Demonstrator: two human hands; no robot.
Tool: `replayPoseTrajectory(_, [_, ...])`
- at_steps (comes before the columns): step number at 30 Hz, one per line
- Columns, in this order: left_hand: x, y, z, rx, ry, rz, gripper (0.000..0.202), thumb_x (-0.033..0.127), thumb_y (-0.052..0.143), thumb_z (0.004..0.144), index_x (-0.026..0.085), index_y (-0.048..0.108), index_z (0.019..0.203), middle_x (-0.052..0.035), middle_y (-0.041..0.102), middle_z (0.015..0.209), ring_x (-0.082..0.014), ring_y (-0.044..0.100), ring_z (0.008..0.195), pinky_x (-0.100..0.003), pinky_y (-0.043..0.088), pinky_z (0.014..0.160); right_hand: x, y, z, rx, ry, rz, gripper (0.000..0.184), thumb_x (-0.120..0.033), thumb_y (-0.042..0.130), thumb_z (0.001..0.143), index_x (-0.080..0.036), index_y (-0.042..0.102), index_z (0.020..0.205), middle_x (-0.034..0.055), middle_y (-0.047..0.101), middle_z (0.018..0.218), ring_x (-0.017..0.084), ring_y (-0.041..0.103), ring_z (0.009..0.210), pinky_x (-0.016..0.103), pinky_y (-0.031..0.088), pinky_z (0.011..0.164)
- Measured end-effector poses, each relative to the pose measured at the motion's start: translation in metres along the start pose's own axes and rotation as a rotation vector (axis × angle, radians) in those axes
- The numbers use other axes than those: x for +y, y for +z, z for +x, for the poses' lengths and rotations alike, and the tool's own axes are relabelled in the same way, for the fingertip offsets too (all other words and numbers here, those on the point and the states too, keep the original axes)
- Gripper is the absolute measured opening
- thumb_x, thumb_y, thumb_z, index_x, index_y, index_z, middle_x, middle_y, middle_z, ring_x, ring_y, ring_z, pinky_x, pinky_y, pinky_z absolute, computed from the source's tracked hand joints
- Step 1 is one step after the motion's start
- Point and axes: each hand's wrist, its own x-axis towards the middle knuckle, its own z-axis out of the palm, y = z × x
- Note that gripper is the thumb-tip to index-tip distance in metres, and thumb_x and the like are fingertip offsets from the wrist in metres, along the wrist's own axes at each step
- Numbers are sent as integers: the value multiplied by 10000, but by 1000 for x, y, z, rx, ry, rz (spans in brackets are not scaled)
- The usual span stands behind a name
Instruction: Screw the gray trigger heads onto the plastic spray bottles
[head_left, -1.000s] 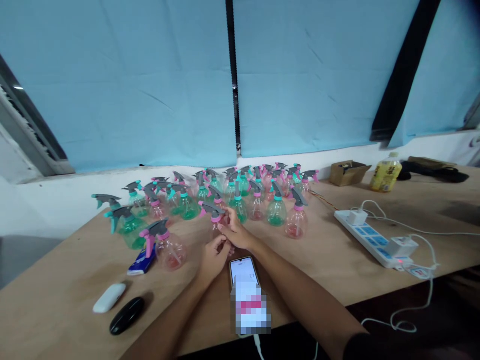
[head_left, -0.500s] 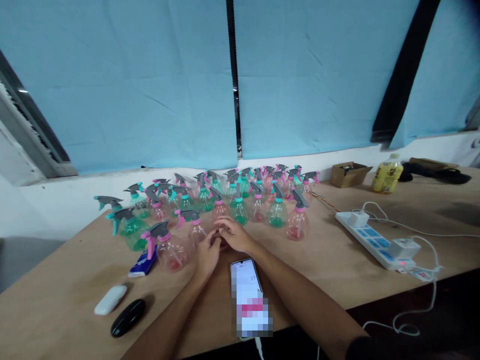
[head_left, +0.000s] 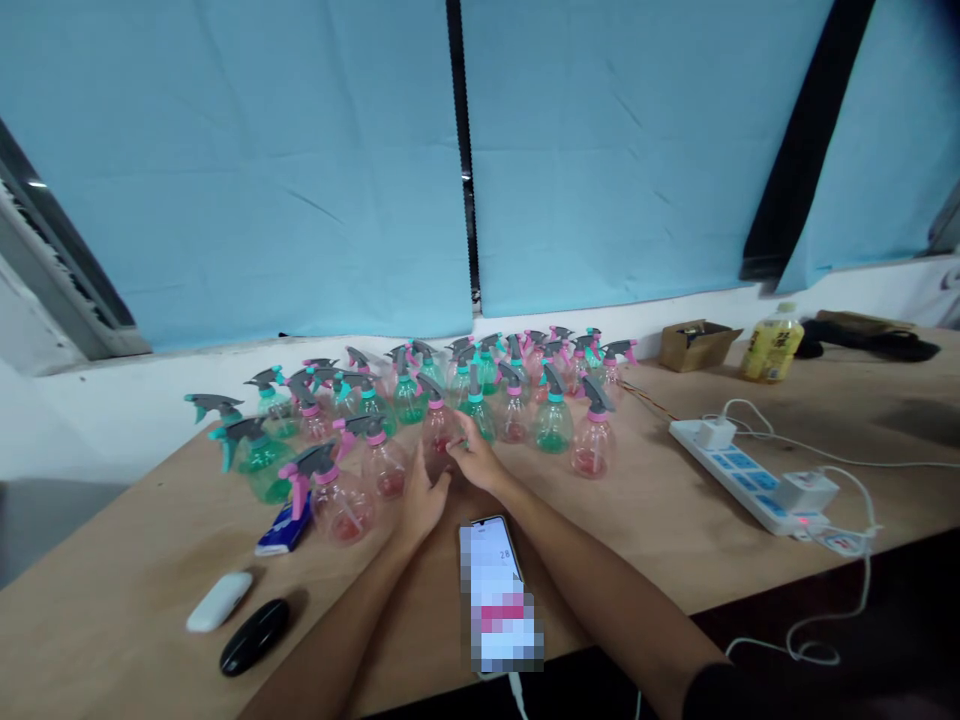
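Observation:
My left hand [head_left: 426, 500] is open, fingers stretched forward, beside a clear pink spray bottle [head_left: 385, 468] with a pink-and-grey trigger head. My right hand [head_left: 478, 458] is open too, its fingers reaching toward another pink spray bottle [head_left: 438, 425] standing just beyond the gap between my hands. Whether the fingertips touch that bottle I cannot tell. Nothing is visibly held. Just below my hands lies a lit phone [head_left: 496, 570] reading 28. Another pink spray bottle [head_left: 343, 508] stands left of my left wrist.
Several green and pink spray bottles [head_left: 553, 425] crowd the back of the wooden table [head_left: 600, 550]. At left lie a blue packet [head_left: 283, 528], a white case [head_left: 219, 602] and a black case [head_left: 255, 637]. A power strip [head_left: 739, 478], cardboard box [head_left: 697, 347] and yellow drink bottle [head_left: 772, 345] are at right.
My hands have moved apart from close together, showing the bottle beyond them. The pink bottle beside my left hand has shifted slightly left. The phone's number went from 27 to 28.

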Motion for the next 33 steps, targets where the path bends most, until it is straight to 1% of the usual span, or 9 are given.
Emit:
replayPoseTrajectory(3, [1, 0, 0, -44, -8, 41, 846, 295, 613, 848, 154, 157, 1547, -162, 317, 1563, -290, 253, 1458, -501, 202, 1189, 8, 3, 5, -13, 3, 85, 707, -217, 560, 820, -250, 281, 1468, 71, 619, 1123, 151, 603, 874, 339, 475, 881])
replayPoseTrajectory(6, [1, 0, 0, -126, 13, 42, 886, 335, 614, 859, 181, 92, 1558, -163, 315, 1564, -301, 278, 1447, -515, 226, 1176, 10, 6, 7, -9, -5, 140, 712, -212, 573, 802, -270, 295, 1455, 88, 560, 1292, 144, 603, 896, 342, 470, 909])
replayPoseTrajectory(11, [4, 1, -3, -148, 142, 73, 843, 322, 607, 859, 220, 134, 1550, -152, 268, 1583, -300, 242, 1461, -523, 205, 1181, 4, 9, 4, 53, 7, 166, 680, -201, 586, 764, -260, 349, 1399, 106, 414, 1461, 152, 602, 911, 378, 467, 930])
replayPoseTrajectory(14, [11, 0, -9, -110, 142, 128, 807, 317, 606, 849, 226, 186, 1532, -164, 292, 1542, -314, 243, 1454, -544, 209, 1170, -3, 9, -2, 95, -19, 98, 618, -201, 572, 770, -232, 385, 1358, 107, 454, 1406, 178, 577, 1018, 380, 460, 951])
replayPoseTrajectory(19, [23, 0, -21, -50, 113, 198, 710, 316, 580, 845, 196, 270, 1472, -161, 375, 1351, -309, 427, 1323, -548, 332, 1102, -10, 8, -12, 217, -91, -132, 562, -185, 550, 778, -211, 440, 1328, 92, 533, 1195, 214, 525, 1112, 407, 432, 994])
replayPoseTrajectory(23, [29, 4, -28, -34, 218, 250, 760, 326, 601, 835, 158, 230, 1476, -190, 285, 1404, -328, 353, 1368, -543, 300, 1122, -11, 6, -12, 311, -54, -271, 526, -205, 549, 786, -212, 506, 1310, 104, 508, 1159, 251, 494, 1159, 443, 377, 1047])
replayPoseTrajectory(27, [30, 7, -29, -52, 268, 297, 747, 356, 560, 881, 166, 176, 1493, -207, 317, 1451, -352, 256, 1417, -605, 208, 1132, -13, -1, -12, 324, -38, -356, 402, -334, 594, 811, -225, 600, 1199, 100, 521, 1100, 276, 496, 1127, 471, 374, 1030])
replayPoseTrajectory(30, [26, 6, -26, -49, 280, 290, 683, 386, 547, 900, 185, 229, 1470, -191, 417, 1398, -340, 360, 1354, -609, 244, 1105, -21, -7, -14, 381, -37, -390, 411, -469, 651, 777, -225, 610, 1105, 88, 538, 1043, 280, 510, 1062, 479, 398, 983])
replayPoseTrajectory(33, [22, 5, -26, -31, 288, 225, 659, 394, 549, 904, 183, 248, 1450, -172, 457, 1330, -301, 447, 1265, -543, 342, 1067, -28, -11, -14, 484, -76, -424, 550, -536, 706, 709, -188, 577, 1114, 109, 542, 1063, 300, 491, 1082, 496, 386, 983])
